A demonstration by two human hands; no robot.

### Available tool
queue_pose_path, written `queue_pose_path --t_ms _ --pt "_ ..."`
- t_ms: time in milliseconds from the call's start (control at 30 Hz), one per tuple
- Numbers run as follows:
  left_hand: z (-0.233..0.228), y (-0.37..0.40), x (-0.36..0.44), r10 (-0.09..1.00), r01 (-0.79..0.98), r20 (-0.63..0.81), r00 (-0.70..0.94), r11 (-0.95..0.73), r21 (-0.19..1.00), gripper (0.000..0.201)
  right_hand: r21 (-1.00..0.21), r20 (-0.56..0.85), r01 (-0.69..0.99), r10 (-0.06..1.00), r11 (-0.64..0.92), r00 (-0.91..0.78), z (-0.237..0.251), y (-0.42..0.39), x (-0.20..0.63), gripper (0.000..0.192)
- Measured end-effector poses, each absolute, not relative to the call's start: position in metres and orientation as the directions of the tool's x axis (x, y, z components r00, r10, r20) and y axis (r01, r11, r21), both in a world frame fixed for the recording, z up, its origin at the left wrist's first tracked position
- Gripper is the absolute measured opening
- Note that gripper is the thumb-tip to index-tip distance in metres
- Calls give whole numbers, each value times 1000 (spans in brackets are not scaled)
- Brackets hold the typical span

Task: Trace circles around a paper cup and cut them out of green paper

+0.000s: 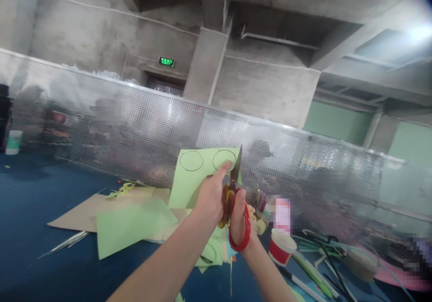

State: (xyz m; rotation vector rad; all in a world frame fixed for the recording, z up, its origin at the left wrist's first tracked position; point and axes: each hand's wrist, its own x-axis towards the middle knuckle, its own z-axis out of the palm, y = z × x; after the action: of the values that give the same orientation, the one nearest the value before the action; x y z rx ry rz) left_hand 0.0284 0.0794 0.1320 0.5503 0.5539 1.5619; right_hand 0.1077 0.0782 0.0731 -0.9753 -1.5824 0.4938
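My left hand (212,193) pinches a sheet of light green paper (185,182), holding it up above the table. Two circles are drawn in dark line near the sheet's top edge, and my thumb lies over the right one. In my right hand (239,214) is a pair of scissors (236,171) with red and yellow handles, its blades pointing up along the paper's right edge. Whether the blades are apart is hard to make out. Below, a loose green sheet (131,223) lies on brown card (74,214).
On the blue table (33,248) are a red and white paper cup (282,246), green and white strips (312,272) and a coiled roll (362,262) on the right. A perforated metal screen (151,126) stands behind. A white and green container (14,142) sits far left.
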Motion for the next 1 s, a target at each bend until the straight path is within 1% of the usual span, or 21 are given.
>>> queue_pose_path --t_ms 100,233,400,500,633,767,900,1000 --pt "132 80 28 996 -763 43 -79 -89 641 32 -782 562 312 827 540 -22 80 70 107 66" --pt "130 83 26 992 -734 66 -105 -122 668 32 -767 569 327 821 551 -50 86 60 104 69" --pt "124 92 23 985 -696 130 -116 -174 696 41 -749 590 375 808 547 1 88 54 102 75" --pt "122 94 23 982 -701 146 -123 -190 687 41 -745 577 396 816 536 -19 90 53 102 77" --pt "122 92 23 979 -694 169 -110 -197 692 40 -773 551 397 834 495 31 93 50 100 75" --pt "123 89 22 981 -691 157 -118 -194 696 39 -778 556 389 829 493 63 95 47 97 73" --pt "123 92 22 979 -700 158 -133 -205 684 37 -759 562 433 825 487 58 92 51 100 74" --pt "123 94 22 974 -716 141 -177 -225 661 35 -741 573 456 819 493 45 88 56 103 75"
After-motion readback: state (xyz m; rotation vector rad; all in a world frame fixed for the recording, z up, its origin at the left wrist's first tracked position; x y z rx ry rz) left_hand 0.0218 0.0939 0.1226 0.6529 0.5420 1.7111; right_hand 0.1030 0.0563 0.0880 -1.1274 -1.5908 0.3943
